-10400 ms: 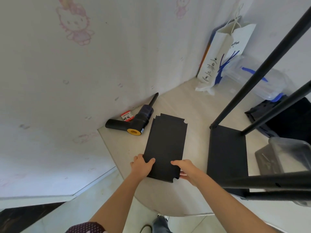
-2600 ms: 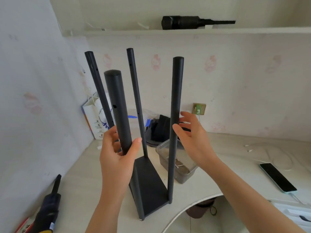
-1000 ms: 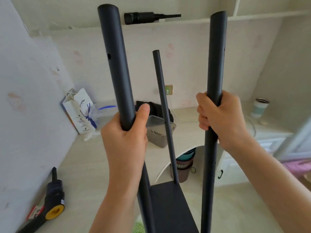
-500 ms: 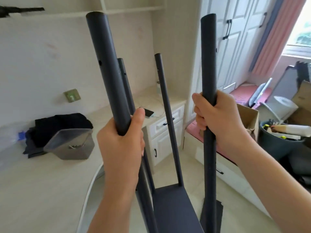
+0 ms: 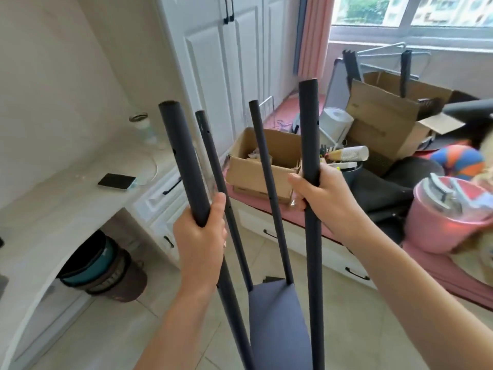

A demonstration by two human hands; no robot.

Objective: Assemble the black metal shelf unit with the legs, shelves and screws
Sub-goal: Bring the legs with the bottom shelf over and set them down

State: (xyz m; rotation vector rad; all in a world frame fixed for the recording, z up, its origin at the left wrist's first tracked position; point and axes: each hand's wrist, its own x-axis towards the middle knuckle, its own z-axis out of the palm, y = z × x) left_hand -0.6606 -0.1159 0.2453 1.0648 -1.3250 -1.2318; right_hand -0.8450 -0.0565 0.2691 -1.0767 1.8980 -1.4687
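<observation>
The shelf unit (image 5: 277, 311) is held upright above the floor (image 5: 354, 316), its two near legs being gripped, one by the left hand (image 5: 200, 233) and one by the right hand (image 5: 322, 193), seemingly clear of the tiles.

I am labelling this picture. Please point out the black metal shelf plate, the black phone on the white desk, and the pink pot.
Black metal shelf plate (image 5: 277, 313), head view, middle of its top face.
Black phone (image 5: 116, 180), head view, screen centre.
Pink pot (image 5: 440, 225), head view, side wall.
</observation>
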